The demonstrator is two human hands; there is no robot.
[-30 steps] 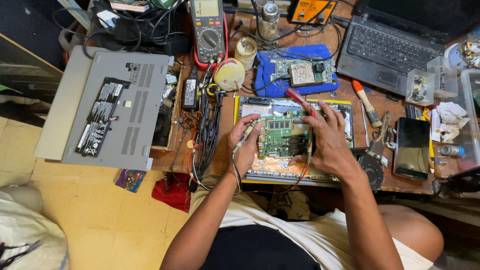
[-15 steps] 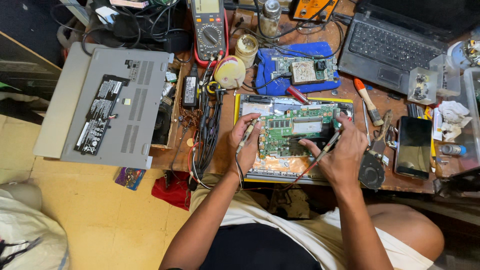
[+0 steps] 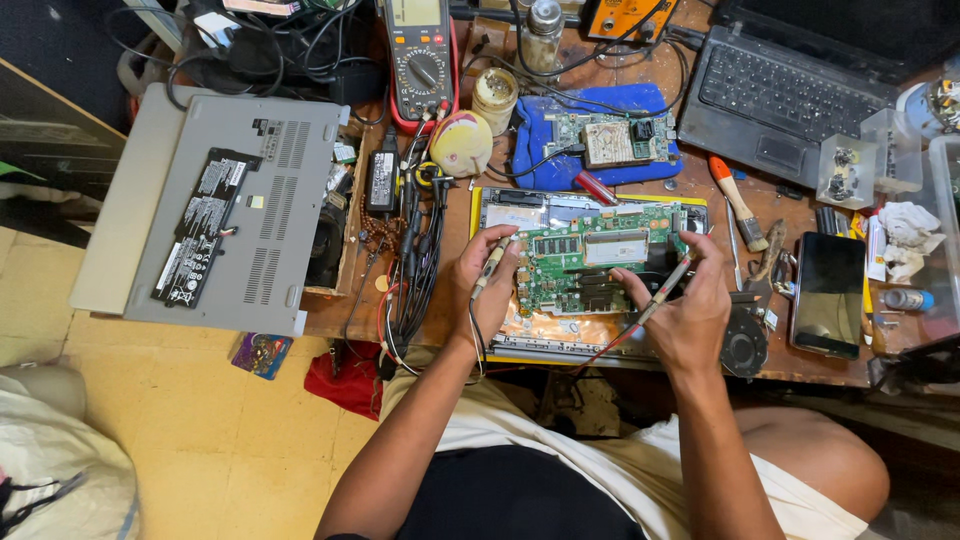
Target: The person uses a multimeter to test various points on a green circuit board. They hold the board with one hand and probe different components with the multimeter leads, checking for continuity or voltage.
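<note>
A green laptop motherboard (image 3: 585,262) lies in an opened laptop base on the wooden bench. My left hand (image 3: 485,285) holds a thin probe (image 3: 492,267) whose tip touches the board's left edge. My right hand (image 3: 685,315) holds a second probe (image 3: 668,290), red-wired, pointing at the board's right side near the top. Both probe leads run back under my wrists. A yellow and red multimeter (image 3: 422,55) stands at the back of the bench.
An upturned grey laptop shell with a loose battery (image 3: 205,225) sits left. A second circuit board on a blue mat (image 3: 600,140), a black laptop (image 3: 790,80), a brush (image 3: 738,200), a phone (image 3: 828,295), a small fan (image 3: 745,352) and tangled cables (image 3: 415,250) crowd the bench.
My right hand came down from the board's upper middle, where it was by a red tool, to the right side and now holds a probe. The left hand stayed put.
</note>
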